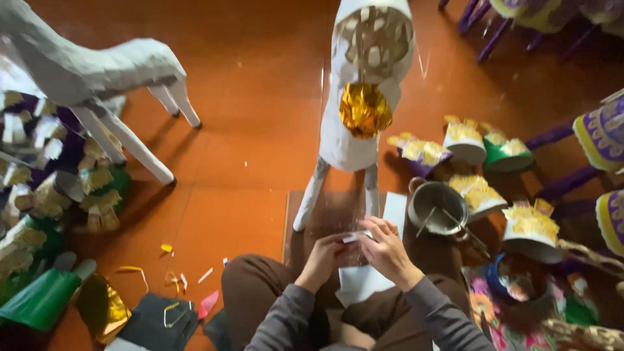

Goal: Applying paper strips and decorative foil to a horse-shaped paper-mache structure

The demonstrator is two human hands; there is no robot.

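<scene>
Two hands meet at about 6 o'clock in the view, over our lap: our left hand [323,257] and right hand [385,250] both pinch a small white paper strip [359,236] between thumb and fingertips, fingers curled in on it (how tightly, we can't tell, the frame's a bit blurred). The strip sits just in front of the white papier-mâché animal figure [354,140], which stands at 12 o'clock w/ a crumpled gold foil ball [364,109] hanging on its chest. Its legs rest on a brown cardboard sheet [325,218] on the orange tiled floor [247,117].

At approx. 3 o'clock from the hands, just beside the right one, sits a round metal pot [437,207] w/ sticks in it. Around it, white cups stuffed with yellow fringed paper [532,231] cluster at 2–3 o'clock. A second white papier-mâché figure [97,68] stands at 10 o'clock, above a pile of fringed purple, yellow and green paper pieces [45,188]. At 8 o'clock lie a green paper cone [42,300] and a gold foil sheet [104,309], well apart from both hands.
</scene>
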